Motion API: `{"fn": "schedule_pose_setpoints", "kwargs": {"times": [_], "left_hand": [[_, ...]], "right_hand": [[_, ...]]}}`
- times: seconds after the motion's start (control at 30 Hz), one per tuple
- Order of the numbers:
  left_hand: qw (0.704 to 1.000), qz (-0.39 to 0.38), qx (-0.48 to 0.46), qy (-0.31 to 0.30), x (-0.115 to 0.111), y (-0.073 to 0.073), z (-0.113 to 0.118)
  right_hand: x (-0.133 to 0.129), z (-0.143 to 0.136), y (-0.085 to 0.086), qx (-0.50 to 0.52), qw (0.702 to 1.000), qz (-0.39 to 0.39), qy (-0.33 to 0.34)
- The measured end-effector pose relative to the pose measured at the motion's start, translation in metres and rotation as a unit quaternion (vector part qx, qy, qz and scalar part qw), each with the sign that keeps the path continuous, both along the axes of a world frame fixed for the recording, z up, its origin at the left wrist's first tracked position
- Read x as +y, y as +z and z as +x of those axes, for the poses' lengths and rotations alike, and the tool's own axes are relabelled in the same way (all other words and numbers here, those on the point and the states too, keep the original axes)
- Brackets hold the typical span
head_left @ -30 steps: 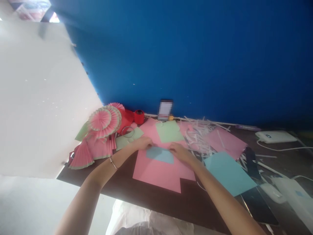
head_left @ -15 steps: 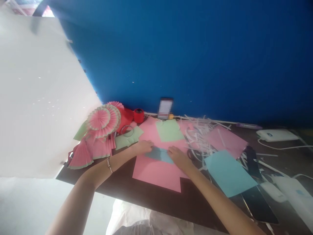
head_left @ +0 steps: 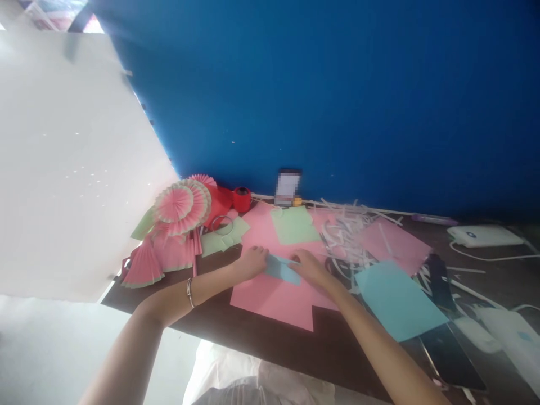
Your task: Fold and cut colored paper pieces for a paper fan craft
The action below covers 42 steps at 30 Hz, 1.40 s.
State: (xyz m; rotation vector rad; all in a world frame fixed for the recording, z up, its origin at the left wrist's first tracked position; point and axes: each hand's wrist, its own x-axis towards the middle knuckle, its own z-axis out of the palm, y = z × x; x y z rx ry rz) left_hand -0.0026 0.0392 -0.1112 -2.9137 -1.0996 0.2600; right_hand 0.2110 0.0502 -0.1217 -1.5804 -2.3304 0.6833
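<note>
A small piece of light blue paper (head_left: 282, 271) with a folded upper edge lies over the pink sheets in front of me. My left hand (head_left: 253, 261) has its fingers closed on the left end of the blue paper. My right hand (head_left: 310, 266) pinches the paper's upper right part, thumb and fingers together. Under the blue paper is a pink sheet (head_left: 274, 306). A green sheet (head_left: 295, 225) lies just beyond my hands.
Pleated pink-and-green paper rosettes (head_left: 179, 205) and a fan (head_left: 143, 267) are at the left, near a red tape roll (head_left: 242, 199). White paper strips (head_left: 348, 236) pile up to the right. A blue sheet (head_left: 400, 301) partly covers a phone (head_left: 453, 357). A blue wall (head_left: 329, 101) stands behind.
The blue paper's right end has come more into view, and its upper edge now shows a raised fold. My right hand has shifted slightly to the right. The view has moved a little.
</note>
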Motion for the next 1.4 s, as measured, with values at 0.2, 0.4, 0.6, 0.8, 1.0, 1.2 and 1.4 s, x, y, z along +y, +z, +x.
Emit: {"fn": "schedule_pose_setpoints", "kwargs": {"times": [0.2, 0.4, 0.6, 0.8, 1.0, 1.2, 1.4], "left_hand": [[0.982, -0.073, -0.163, 0.062, 0.023, 0.012, -0.010], [0.903, -0.263, -0.318, 0.117, 0.032, 0.010, -0.010], [0.884, -0.276, -0.367, 0.088, 0.031, 0.014, -0.012], [0.874, -0.275, -0.390, 0.093, 0.028, 0.017, -0.013], [0.882, -0.271, -0.375, 0.092, 0.028, 0.023, -0.012], [0.888, -0.244, -0.383, 0.075, 0.026, 0.026, -0.009], [0.904, -0.221, -0.364, 0.017, 0.022, 0.040, -0.007]], "right_hand": [[-0.008, -0.004, 0.023, 0.075, 0.996, -0.041, -0.033], [-0.019, -0.003, 0.037, 0.129, 0.990, -0.022, -0.056], [-0.021, 0.003, 0.030, 0.174, 0.984, 0.026, -0.034], [-0.021, 0.007, 0.022, 0.202, 0.975, 0.090, 0.004], [-0.024, 0.007, 0.020, 0.188, 0.976, 0.112, 0.008], [-0.025, 0.004, 0.028, 0.183, 0.979, 0.093, 0.010], [-0.028, 0.000, 0.041, 0.197, 0.977, 0.086, 0.005]]}}
